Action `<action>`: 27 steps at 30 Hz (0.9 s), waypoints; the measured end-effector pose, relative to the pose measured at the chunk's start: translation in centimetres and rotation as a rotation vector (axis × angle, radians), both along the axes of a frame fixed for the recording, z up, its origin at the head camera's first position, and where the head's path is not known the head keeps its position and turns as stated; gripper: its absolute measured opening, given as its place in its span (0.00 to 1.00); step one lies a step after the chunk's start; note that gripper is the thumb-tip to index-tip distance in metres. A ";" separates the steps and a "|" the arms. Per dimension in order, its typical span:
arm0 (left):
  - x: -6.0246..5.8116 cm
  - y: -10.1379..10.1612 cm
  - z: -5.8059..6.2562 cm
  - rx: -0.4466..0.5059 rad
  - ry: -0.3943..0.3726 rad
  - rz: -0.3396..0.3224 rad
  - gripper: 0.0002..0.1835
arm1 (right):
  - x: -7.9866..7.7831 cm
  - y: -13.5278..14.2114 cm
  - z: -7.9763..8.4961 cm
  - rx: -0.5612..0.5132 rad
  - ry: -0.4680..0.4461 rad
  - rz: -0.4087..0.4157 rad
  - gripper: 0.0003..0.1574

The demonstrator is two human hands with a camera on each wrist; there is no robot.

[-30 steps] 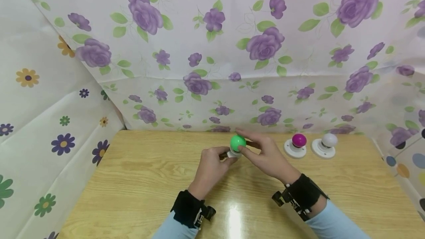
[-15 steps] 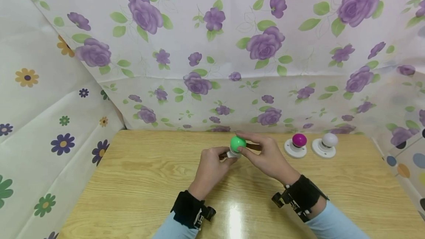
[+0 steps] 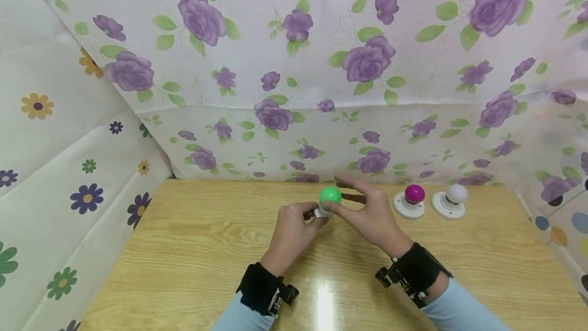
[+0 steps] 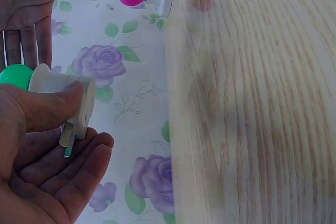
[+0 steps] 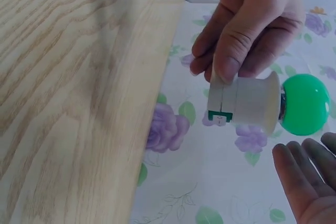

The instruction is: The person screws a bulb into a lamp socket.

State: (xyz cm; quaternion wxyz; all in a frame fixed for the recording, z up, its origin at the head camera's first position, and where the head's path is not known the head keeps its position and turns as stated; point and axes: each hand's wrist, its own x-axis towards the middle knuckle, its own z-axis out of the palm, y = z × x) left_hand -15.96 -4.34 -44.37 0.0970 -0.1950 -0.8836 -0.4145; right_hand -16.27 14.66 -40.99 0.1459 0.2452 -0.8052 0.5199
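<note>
In the head view, my left hand point(image 3: 294, 229) holds a white plug-in lamp socket point(image 3: 323, 212) above the table. The right wrist view shows its thumb pressed on the socket's point(image 5: 247, 100) plug end, beside a small switch. Two flat metal prongs point(image 4: 67, 137) stick out near the left fingers in the left wrist view. A round green bulb point(image 5: 305, 104) sits in the socket's mouth, a bit of its metal base showing. My right hand point(image 3: 374, 218) is beside the bulb with fingers spread. Its thumb overlaps the bulb's lower edge in the head view, and its other fingers stand apart from the bulb.
To the right, a magenta bulb point(image 3: 415, 194) stands in a round white base point(image 3: 409, 210), next to a white bulb point(image 3: 457, 193) in a similar base point(image 3: 447, 210). Flowered sheeting point(image 3: 321, 91) rises behind the wooden table point(image 3: 206, 249).
My right fingers were close around the green bulb and have spread away from it, up and to the right. The left hand and the socket stay in place.
</note>
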 end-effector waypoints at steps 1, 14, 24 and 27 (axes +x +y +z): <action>0.0 0.0 0.0 0.002 -0.002 -0.001 0.13 | 0.0 0.1 0.1 0.001 -0.008 0.009 0.34; 0.0 -0.1 0.0 -0.008 0.001 -0.003 0.13 | 1.1 -0.2 2.6 0.049 -0.092 0.187 0.29; 0.1 0.0 0.1 -0.011 -0.015 0.003 0.14 | 1.7 -0.5 3.2 0.022 -0.077 0.161 0.26; 0.1 0.1 0.1 -0.008 -0.012 0.000 0.14 | 1.6 -0.4 3.0 0.012 -0.065 0.143 0.26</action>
